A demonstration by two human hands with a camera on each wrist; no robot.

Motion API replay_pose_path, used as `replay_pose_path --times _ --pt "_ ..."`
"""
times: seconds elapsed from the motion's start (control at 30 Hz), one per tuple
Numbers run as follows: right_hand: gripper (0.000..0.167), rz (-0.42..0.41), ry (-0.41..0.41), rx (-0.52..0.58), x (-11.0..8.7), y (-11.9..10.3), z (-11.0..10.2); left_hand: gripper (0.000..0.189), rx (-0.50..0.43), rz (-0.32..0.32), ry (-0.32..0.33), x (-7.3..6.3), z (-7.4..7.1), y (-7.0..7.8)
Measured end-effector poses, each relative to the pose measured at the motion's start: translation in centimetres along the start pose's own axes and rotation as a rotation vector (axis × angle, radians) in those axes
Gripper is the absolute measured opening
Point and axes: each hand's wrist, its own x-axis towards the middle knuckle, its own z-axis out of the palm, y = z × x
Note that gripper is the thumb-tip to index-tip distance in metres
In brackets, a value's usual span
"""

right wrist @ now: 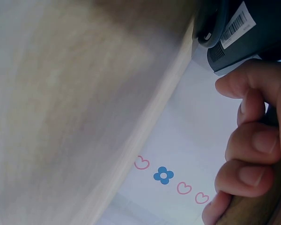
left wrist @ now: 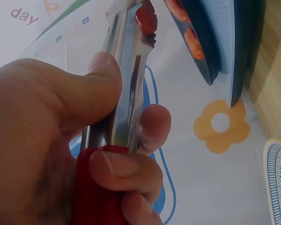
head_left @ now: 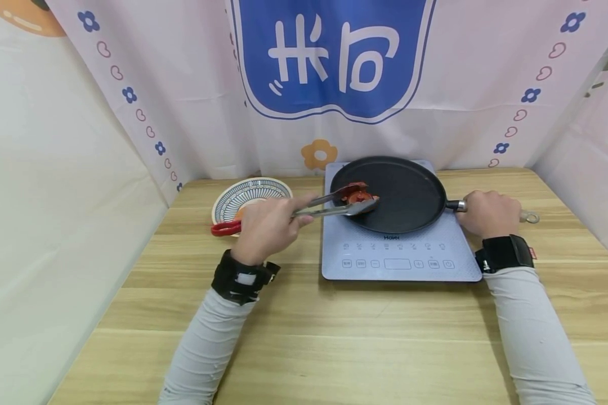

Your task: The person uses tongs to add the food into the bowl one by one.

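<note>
My left hand (head_left: 268, 228) grips metal tongs (head_left: 324, 212) with a red handle end. Their tips reach over the left side of a flat black pan (head_left: 410, 194), where reddish pieces of food (head_left: 361, 197) lie. In the left wrist view a glossy red piece (left wrist: 146, 18) sits between the tong tips, and further orange-red pieces (left wrist: 194, 44) show in the pan. At the pan's right, my right hand (head_left: 491, 214) is wrapped round its handle (head_left: 456, 206). The right wrist view shows those fingers (right wrist: 253, 140) curled round the wooden part of the handle.
Under the pan is a pale induction cooker (head_left: 400, 273) with a touch panel along its front. A patterned plate (head_left: 220, 205) stands at the left behind my left hand, with something orange on it. The wooden table (head_left: 344, 337) ends at a printed curtain (head_left: 202, 112).
</note>
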Motion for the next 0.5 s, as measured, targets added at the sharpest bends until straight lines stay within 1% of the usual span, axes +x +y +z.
replay_pose_path --times 0.17,0.3,0.5 --pt "0.034 -0.005 0.013 -0.001 0.1 0.0 0.0 0.043 -0.015 0.012 0.011 -0.1 0.1 0.4" --pt "0.034 -0.01 0.026 -0.001 0.1 -0.1 -0.1 0.042 -0.01 0.035 0.02 -0.2 0.3 0.8" --pt "0.034 -0.007 0.02 0.002 0.0 0.0 0.0 0.043 -0.001 0.068 0.026 -0.1 0.9 1.4"
